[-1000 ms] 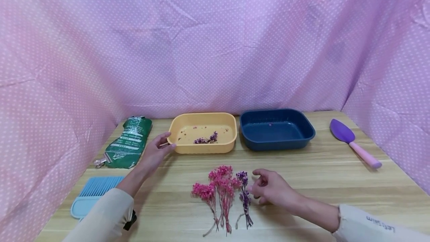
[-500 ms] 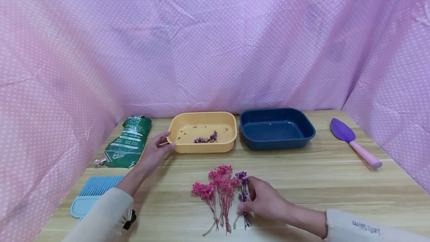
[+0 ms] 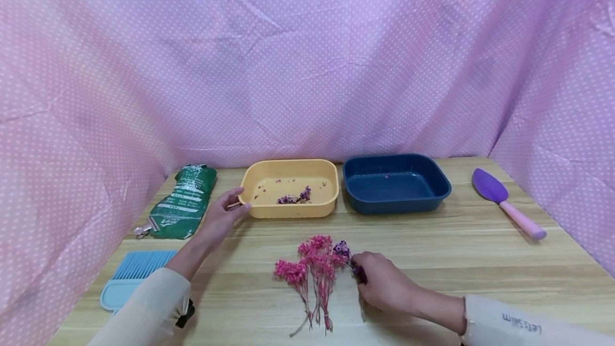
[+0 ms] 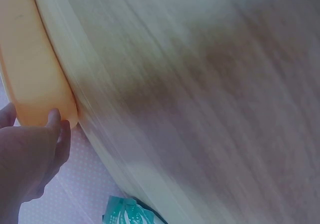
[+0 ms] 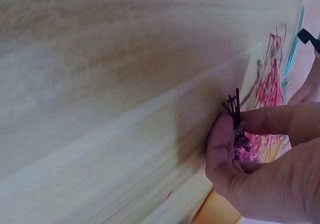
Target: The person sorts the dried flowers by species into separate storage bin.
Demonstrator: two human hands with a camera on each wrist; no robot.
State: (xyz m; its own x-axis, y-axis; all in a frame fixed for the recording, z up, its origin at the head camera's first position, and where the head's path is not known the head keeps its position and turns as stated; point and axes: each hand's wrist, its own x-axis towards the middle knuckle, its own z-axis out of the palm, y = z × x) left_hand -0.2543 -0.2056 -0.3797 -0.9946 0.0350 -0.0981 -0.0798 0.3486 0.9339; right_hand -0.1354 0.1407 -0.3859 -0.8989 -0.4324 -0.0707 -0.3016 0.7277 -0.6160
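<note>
My right fingers (image 5: 220,146) pinch purple flowers (image 3: 341,249), my left fingers (image 4: 54,119) hold the yellow tray (image 3: 293,211); this picking-up, I judge, next needs gentle lifting.

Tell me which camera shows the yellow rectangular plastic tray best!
The head view: it shows nearly all the yellow tray, even purple dried sprigs inside. The left wrist view shows mostly its outer wall; the right wrist view, only bits beyond the right hand.
</note>
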